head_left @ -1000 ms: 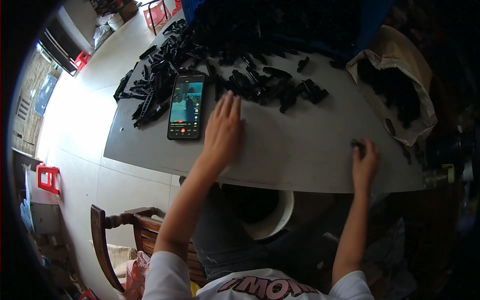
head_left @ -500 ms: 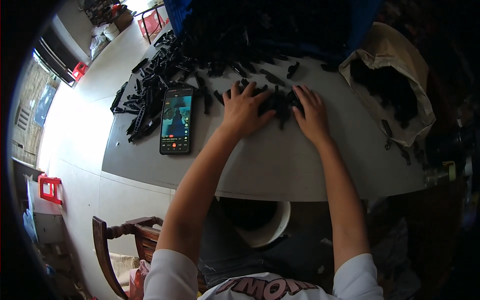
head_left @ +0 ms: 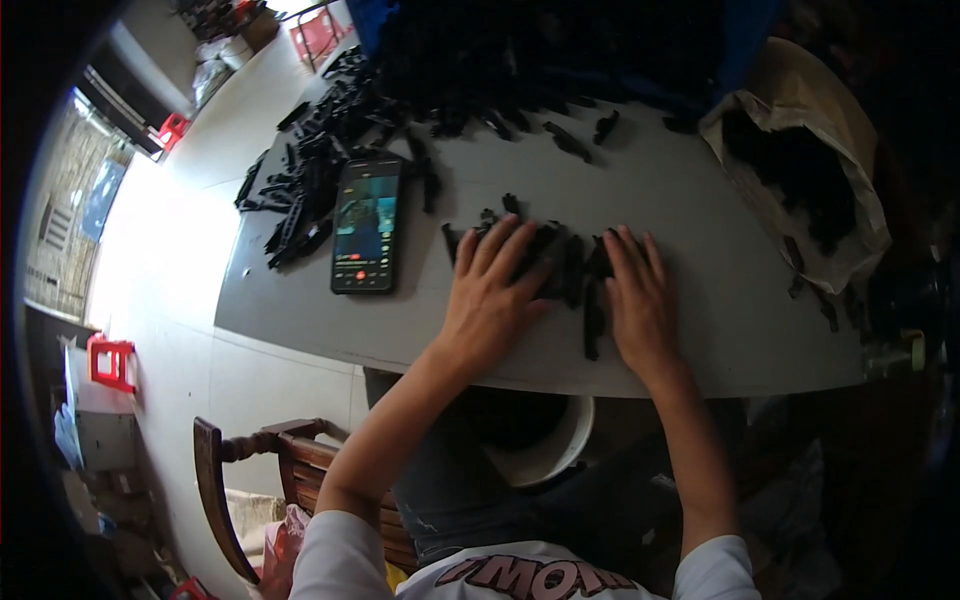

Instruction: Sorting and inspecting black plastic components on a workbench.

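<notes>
Head view, seated worker at a grey table [head_left: 720, 220]; the work appears to be partway along, with a small group of black pieces [head_left: 573, 272] lying together beneath and between the hands, near the table's front edge, while a much larger black heap [head_left: 340, 140] remains spread across the back and left, apparently yet to be dealt with; a few loose pieces lie apart behind the small group; more dark material fills the mouth of a tan bag [head_left: 805, 85] at the right, though whether it is finished or waiting cannot be told.

Left hand [head_left: 490, 305]: palm down, fingers fanned and slightly bent over the pieces; right hand [head_left: 643, 305]: fingers extended and nearly side by side, against the group's right side; whether either grips a piece cannot be told.

Materials: the pieces are slender, angular and irregular, of a plastic-like black with faint glints; the bag is creased and paper-like; the blue container [head_left: 752, 40] behind has smooth walls; the phone [head_left: 367, 225], a dark glossy slab with a lit screen, lies left of the left hand; below the table edge, a pale round bucket [head_left: 575, 440] shows a curved rim.
</notes>
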Tool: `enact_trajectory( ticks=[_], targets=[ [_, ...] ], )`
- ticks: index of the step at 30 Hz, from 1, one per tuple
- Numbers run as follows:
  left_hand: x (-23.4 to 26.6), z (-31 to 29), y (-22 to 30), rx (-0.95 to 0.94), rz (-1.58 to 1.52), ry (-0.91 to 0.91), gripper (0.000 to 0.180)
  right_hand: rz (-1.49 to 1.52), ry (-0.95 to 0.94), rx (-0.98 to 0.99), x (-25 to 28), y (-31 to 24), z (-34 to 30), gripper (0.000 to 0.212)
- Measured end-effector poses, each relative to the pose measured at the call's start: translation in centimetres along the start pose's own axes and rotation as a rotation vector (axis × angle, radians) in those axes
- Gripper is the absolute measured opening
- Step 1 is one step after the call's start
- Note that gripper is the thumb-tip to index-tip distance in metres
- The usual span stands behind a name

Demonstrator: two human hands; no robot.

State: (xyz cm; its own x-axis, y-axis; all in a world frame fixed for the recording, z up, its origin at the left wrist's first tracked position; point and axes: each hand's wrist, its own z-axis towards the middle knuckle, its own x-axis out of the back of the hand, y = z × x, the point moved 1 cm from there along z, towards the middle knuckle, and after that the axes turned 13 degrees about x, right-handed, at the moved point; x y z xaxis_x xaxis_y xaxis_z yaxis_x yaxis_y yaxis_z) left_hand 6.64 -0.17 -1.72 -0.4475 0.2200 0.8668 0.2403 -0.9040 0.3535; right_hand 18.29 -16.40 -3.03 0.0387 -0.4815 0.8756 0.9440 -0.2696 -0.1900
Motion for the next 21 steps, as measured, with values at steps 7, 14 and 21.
enact_trajectory(
  ticks=[7,14,21],
  targets=[
    [1.6,-0.9,1.4,0.169,-0.354,0.096,0.029,0.307,0.435,-0.125,2.2,-1.4,-1.8,0.027],
    [1.1,-4.8,5.3,0.282,-0.954,-0.364,0.041,1.032,0.314,-0.358,4.0,-6.2,-3.5,0.020],
    [0.7,-7.0,5.7,0.268,-1.051,-0.458,0.048,0.701,0.374,-0.269,4.6,-8.2,-4.4,0.039]
  ],
)
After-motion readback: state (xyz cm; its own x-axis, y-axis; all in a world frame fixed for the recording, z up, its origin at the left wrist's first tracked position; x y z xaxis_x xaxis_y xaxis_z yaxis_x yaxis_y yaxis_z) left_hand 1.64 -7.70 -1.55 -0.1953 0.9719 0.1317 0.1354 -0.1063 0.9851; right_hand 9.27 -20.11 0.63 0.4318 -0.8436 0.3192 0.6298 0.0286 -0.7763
